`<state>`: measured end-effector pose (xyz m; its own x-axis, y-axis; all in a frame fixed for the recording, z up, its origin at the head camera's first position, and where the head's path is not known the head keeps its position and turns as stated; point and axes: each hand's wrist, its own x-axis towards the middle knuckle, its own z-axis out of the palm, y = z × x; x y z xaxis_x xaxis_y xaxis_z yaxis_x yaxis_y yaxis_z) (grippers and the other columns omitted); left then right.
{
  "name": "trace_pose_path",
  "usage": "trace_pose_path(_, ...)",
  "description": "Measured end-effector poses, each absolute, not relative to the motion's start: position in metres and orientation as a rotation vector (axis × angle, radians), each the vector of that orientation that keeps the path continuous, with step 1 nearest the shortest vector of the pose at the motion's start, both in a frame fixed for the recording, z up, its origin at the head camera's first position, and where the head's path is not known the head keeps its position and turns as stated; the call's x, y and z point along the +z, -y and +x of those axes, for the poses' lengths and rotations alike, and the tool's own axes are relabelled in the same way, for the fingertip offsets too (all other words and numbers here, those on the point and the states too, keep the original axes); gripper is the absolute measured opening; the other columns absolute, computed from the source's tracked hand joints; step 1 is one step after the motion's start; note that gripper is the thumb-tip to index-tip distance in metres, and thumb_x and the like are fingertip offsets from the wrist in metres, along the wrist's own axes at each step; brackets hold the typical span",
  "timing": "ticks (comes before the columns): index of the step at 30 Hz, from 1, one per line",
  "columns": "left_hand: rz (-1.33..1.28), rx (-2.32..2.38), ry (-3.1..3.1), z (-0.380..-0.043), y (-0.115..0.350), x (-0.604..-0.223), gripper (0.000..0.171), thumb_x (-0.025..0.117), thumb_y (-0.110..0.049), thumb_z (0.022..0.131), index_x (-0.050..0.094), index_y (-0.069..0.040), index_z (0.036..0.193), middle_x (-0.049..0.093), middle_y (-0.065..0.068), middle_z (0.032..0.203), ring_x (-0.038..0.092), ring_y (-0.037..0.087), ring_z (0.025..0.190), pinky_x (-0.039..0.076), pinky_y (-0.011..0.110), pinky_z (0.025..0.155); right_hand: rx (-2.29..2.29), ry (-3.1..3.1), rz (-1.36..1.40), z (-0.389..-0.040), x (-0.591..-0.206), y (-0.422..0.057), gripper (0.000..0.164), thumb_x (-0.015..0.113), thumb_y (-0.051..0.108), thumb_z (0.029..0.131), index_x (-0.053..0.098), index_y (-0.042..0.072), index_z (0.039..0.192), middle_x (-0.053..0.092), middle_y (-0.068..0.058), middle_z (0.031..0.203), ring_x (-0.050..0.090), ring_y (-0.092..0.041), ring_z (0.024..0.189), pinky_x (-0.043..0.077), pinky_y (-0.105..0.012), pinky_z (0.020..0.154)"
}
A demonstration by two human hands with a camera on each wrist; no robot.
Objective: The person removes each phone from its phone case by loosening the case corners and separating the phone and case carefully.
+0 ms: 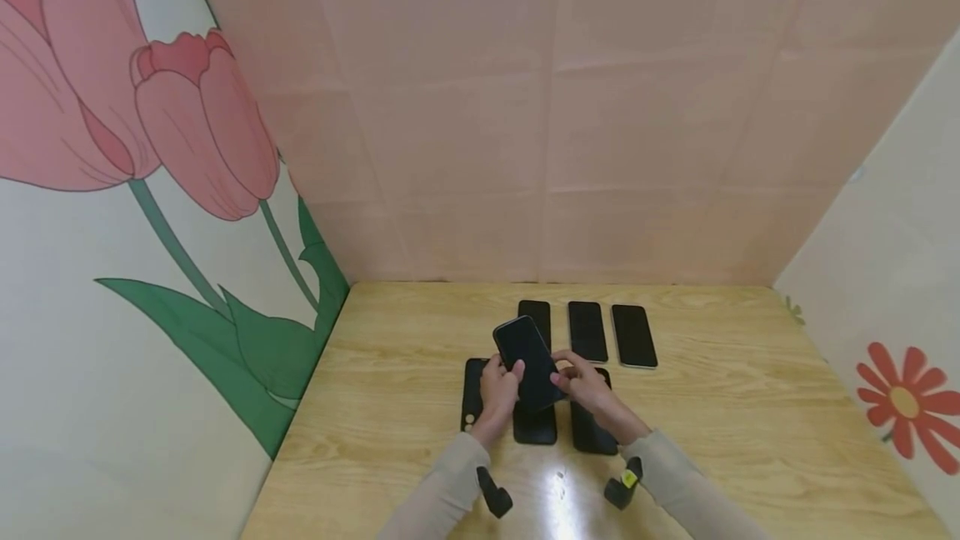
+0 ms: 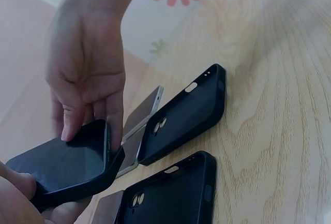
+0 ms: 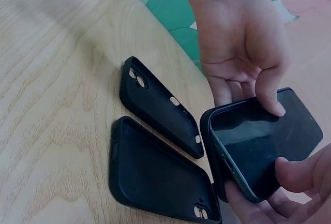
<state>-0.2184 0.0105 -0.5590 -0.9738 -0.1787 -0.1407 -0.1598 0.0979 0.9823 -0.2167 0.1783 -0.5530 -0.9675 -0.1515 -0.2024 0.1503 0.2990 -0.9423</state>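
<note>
Both hands hold a dark smartphone [image 1: 525, 357] together with a black phone case [image 3: 207, 131], raised over the table. My left hand [image 1: 498, 390] grips one long side, its thumb lying on the screen. At the other side, near the lower end, my right hand [image 1: 588, 386] pinches the phone and case between thumb and fingers. In the right wrist view the phone's port end stands proud of the case rim, so it sits only partly inside. Below lie three black cases, open side up: a left one [image 1: 472, 386], a middle one [image 1: 535, 430] and a right one [image 1: 594, 433].
Behind the cases lie three more phones, screens up: one [image 1: 534, 310] partly hidden by the held phone, one [image 1: 587, 332] in the middle and one [image 1: 634, 336] at right. The wooden table [image 1: 735, 390] meets a pink back wall [image 1: 450, 148] and patterned side walls.
</note>
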Motion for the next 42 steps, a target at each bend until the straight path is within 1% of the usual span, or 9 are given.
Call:
trace_pose_path(5,0.341,-2.102,2.334,-0.218,-0.008,-0.559,0.017,0.060,-0.015,0.098,0.061,-0.002,0.109,0.068,0.005,0.087,0.059,0.016,0.066,0.046,0.027,0.057,-1.713,-2.297,-0.024,-0.217,-0.554,-0.180,0.028,0.054,0.004,0.101,0.052,0.003,0.128,0.062,-0.020,0.108,0.062,-0.029,0.092,0.049,-0.052,0.084)
trace_pose_path(10,0.365,-2.123,2.338,-0.217,-0.007,-0.561,0.017,0.061,-0.015,0.098,0.062,-0.001,0.108,0.066,0.005,0.082,0.056,0.015,0.059,0.045,0.026,0.053,-1.700,-2.245,-0.018,-0.217,-0.555,-0.184,0.031,0.055,0.009,0.101,0.051,0.006,0.132,0.064,-0.015,0.107,0.060,-0.027,0.092,0.048,-0.051,0.085)
trace_pose_path(12,0.384,-2.147,2.338,-0.217,-0.006,-0.562,0.018,0.060,-0.014,0.098,0.062,0.000,0.109,0.067,0.006,0.086,0.058,0.016,0.064,0.048,0.029,0.057,-1.703,-2.216,-0.040,-0.217,-0.556,-0.186,0.034,0.056,0.009,0.101,0.050,0.006,0.134,0.064,-0.012,0.103,0.059,-0.025,0.089,0.047,-0.049,0.084)
trace_pose_path(15,0.403,-2.184,2.342,-0.216,-0.006,-0.563,0.021,0.057,-0.013,0.099,0.061,0.001,0.114,0.068,0.009,0.098,0.064,0.020,0.081,0.053,0.036,0.075,-1.724,-2.157,-0.097,-0.217,-0.557,-0.190,0.040,0.055,0.005,0.099,0.046,0.003,0.138,0.060,-0.011,0.098,0.058,-0.024,0.086,0.047,-0.052,0.086)
trace_pose_path(18,0.404,-2.242,2.332,-0.214,-0.005,-0.564,0.024,0.054,-0.010,0.099,0.060,0.002,0.119,0.067,0.013,0.109,0.064,0.024,0.099,0.051,0.045,0.090,-1.745,-2.090,-0.171,-0.216,-0.560,-0.195,0.046,0.053,-0.001,0.097,0.041,0.001,0.141,0.059,-0.011,0.098,0.058,-0.024,0.086,0.047,-0.055,0.091)
trace_pose_path(21,0.366,-2.297,2.312,-0.213,-0.005,-0.564,0.026,0.052,-0.009,0.100,0.059,0.003,0.122,0.067,0.014,0.113,0.063,0.027,0.104,0.050,0.048,0.093,-1.765,-2.040,-0.234,-0.217,-0.561,-0.198,0.048,0.051,-0.004,0.096,0.040,-0.002,0.142,0.063,-0.015,0.104,0.061,-0.024,0.090,0.046,-0.059,0.094)
trace_pose_path(27,0.280,-2.386,2.289,-0.214,-0.004,-0.566,0.026,0.051,-0.007,0.100,0.057,0.004,0.123,0.067,0.015,0.110,0.065,0.028,0.101,0.054,0.048,0.085,-1.794,-1.999,-0.268,-0.218,-0.562,-0.203,0.041,0.049,-0.008,0.095,0.045,-0.011,0.136,0.066,-0.021,0.114,0.067,-0.026,0.093,0.049,-0.059,0.090)
trace_pose_path(37,0.243,-2.520,2.265,-0.214,0.001,-0.571,0.027,0.050,-0.011,0.102,0.056,0.005,0.123,0.066,0.011,0.100,0.067,0.023,0.089,0.057,0.043,0.075,-1.843,-1.941,-0.191,-0.218,-0.566,-0.202,0.042,0.045,-0.014,0.089,0.045,-0.016,0.131,0.065,-0.011,0.094,0.065,-0.021,0.081,0.055,-0.054,0.080)
trace_pose_path(42,0.277,-2.516,2.279,-0.214,0.007,-0.572,0.020,0.048,-0.011,0.103,0.059,0.002,0.113,0.067,0.009,0.093,0.067,0.019,0.081,0.058,0.039,0.071,-1.874,-1.924,-0.164,-0.217,-0.568,-0.205,0.041,0.041,-0.017,0.087,0.046,-0.017,0.128,0.062,-0.009,0.087,0.064,-0.021,0.078,0.055,-0.055,0.078)
